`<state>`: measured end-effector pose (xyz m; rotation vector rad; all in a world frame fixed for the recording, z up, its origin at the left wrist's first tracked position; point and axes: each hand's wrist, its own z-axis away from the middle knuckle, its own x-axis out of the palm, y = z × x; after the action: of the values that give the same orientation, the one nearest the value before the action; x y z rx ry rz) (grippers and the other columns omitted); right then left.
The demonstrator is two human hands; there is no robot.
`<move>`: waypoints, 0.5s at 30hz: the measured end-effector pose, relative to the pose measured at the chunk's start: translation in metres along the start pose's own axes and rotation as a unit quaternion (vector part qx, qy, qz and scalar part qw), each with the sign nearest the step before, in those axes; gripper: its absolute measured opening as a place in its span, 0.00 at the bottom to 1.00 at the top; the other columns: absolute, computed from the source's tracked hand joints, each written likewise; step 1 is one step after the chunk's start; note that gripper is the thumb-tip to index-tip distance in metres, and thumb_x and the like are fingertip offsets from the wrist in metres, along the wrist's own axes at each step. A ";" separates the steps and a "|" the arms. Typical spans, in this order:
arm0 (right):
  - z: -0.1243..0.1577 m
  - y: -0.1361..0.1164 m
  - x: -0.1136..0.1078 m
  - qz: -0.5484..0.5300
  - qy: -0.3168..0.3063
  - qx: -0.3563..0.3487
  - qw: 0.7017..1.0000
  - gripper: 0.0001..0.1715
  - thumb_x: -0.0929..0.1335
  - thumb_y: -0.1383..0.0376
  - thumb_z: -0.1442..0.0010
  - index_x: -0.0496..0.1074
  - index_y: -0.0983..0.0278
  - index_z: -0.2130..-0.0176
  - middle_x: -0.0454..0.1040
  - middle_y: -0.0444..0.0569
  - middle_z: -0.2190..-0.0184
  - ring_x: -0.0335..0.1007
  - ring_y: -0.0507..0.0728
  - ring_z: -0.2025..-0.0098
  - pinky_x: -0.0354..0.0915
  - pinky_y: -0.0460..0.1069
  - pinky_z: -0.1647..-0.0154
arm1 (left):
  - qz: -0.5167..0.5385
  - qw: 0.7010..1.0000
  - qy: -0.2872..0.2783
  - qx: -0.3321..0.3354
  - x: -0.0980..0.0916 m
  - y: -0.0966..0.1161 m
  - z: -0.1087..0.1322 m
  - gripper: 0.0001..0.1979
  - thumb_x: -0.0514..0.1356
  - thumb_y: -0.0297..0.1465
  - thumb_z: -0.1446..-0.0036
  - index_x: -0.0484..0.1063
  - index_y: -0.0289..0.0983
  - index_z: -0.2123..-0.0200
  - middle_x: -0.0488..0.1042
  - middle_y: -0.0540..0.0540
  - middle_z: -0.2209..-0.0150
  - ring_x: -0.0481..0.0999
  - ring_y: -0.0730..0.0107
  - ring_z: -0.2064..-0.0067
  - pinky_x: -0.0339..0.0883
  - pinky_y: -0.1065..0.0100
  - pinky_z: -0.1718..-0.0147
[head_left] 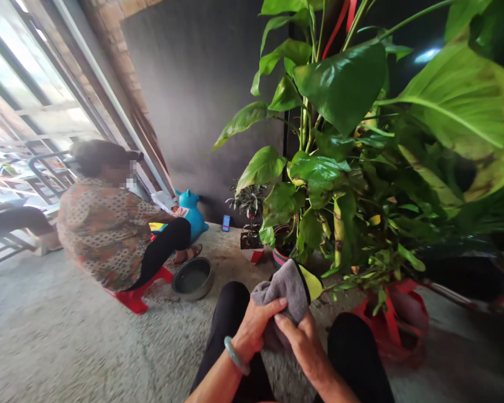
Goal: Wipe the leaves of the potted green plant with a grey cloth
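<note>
Leafy plant (361,168) is filling the frame's right; a seated person (109,229) is occupying the left beside a metal bowl (192,278). Lower centre, left hand (254,330) and right hand (304,341) are grasping a grey cloth (283,286), fingers clenched, bunching it compactly.

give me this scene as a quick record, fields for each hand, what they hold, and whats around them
left hand: closed on the grey cloth, bracelet on the wrist
right hand: closed on the same cloth from the other side
cloth: grey with a yellow-green edge, bunched, held over the knees
ahead: large leafy plant
floor: metal bowl, small potted plant, phone, blue toy
other person: seated on a red stool at left, turned side-on
</note>
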<state>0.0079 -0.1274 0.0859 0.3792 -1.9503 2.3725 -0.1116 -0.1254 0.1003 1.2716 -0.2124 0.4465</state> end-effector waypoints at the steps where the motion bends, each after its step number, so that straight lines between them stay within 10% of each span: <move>1: -0.001 0.002 -0.001 -0.020 -0.028 0.014 0.999 0.26 0.77 0.53 0.56 0.78 0.58 0.57 0.81 0.48 0.59 0.73 0.67 0.52 0.67 0.58 0.48 | -0.013 0.999 0.026 0.016 -0.004 0.002 -0.001 0.23 0.75 0.33 0.61 0.71 0.36 0.62 0.78 0.49 0.67 0.76 0.65 0.63 0.70 0.66 0.61; 7: -0.033 -0.004 -0.028 -0.129 -0.048 0.131 0.982 0.20 0.77 0.47 0.56 0.76 0.59 0.71 0.79 0.44 0.71 0.72 0.59 0.65 0.65 0.51 0.67 | -0.108 0.992 0.028 0.052 -0.036 0.013 -0.003 0.19 0.73 0.30 0.66 0.67 0.36 0.72 0.71 0.53 0.74 0.68 0.71 0.69 0.63 0.70 0.69; 15: -0.051 -0.037 -0.040 -0.092 -0.095 0.138 0.982 0.27 0.82 0.61 0.64 0.79 0.63 0.61 0.82 0.48 0.67 0.76 0.62 0.62 0.67 0.54 0.58 | -0.194 0.975 -0.103 0.034 -0.041 0.026 0.006 0.15 0.72 0.25 0.66 0.73 0.34 0.71 0.71 0.52 0.74 0.64 0.72 0.71 0.58 0.70 0.71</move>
<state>0.0461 -0.0659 0.1034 0.7909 -1.5647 2.5661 -0.1595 -0.1335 0.1087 1.3892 -0.1194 -0.0139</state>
